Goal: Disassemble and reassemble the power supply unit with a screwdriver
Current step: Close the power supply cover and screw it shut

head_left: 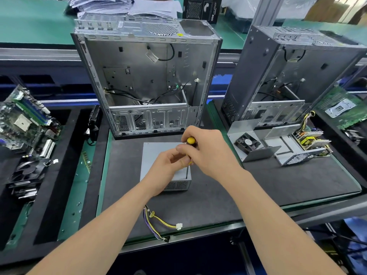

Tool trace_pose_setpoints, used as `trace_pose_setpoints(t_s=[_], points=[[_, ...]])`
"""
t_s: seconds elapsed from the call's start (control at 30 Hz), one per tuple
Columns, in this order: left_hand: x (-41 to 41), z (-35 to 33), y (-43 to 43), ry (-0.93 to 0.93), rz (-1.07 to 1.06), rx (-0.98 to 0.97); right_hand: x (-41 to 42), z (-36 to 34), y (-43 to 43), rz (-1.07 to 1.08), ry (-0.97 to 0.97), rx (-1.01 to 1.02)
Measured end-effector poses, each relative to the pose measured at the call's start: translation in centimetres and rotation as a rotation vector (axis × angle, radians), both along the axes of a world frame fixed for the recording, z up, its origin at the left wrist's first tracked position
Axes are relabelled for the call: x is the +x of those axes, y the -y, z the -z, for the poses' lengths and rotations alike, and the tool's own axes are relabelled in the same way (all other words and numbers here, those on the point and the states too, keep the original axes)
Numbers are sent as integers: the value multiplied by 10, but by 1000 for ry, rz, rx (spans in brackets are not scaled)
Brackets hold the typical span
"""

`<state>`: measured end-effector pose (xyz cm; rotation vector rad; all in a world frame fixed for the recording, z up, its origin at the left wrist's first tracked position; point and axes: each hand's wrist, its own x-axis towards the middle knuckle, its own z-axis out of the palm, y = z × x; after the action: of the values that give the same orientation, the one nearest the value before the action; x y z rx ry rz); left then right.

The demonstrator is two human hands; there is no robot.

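Dark matting covers the counter, which runs along a workshop line with green surfaces behind it. At the middle of the mat sits the power supply unit, a grey metal box with a plain top and a perforated grille on its near side. Both hands meet above its near right corner. The right hand comes in from the right with its fingers curled round the upper handle of the screwdriver, just under the yellow cap. The left hand reaches from the left, and its fingers pinch the lower end of the handle, where the shaft begins. The screwdriver stands nearly upright, its thin shaft running down to the box's top close to the near right edge; the tip is too small to make out.

A bundle of yellow and purple wires ending in a white connector lies on the mat, nearer the person than the box. Behind the box stands an open computer case. A second case stands to the right, with an opened supply and a fan in front of it. A motherboard lies at the far left.
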<state>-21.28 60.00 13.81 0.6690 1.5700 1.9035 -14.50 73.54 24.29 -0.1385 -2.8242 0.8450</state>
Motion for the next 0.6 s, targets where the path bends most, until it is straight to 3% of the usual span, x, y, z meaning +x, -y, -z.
trace_pose_setpoints(t_s=[0.1, 0.17, 0.27, 0.37, 0.47, 0.53, 0.6], points=[[0, -1, 15, -207, -291, -158, -1, -8, 0, 16, -179, -67], [0, 4, 30, -318, -606, -328, -11, -14, -3, 33, -302, 58], [5, 15, 53, -247, -806, -548, -43, -7, -12, -53, -248, 134], [14, 27, 72, 123, -689, -655, -80, 22, -20, -131, 24, 199], [27, 32, 84, 488, -420, -703, -100, 55, -26, -191, 258, 189], [37, 37, 88, 566, -297, -661, -104, 71, -32, -224, 397, 215], [44, 42, 87, 558, -341, -532, -104, 85, -38, -184, 484, 181]])
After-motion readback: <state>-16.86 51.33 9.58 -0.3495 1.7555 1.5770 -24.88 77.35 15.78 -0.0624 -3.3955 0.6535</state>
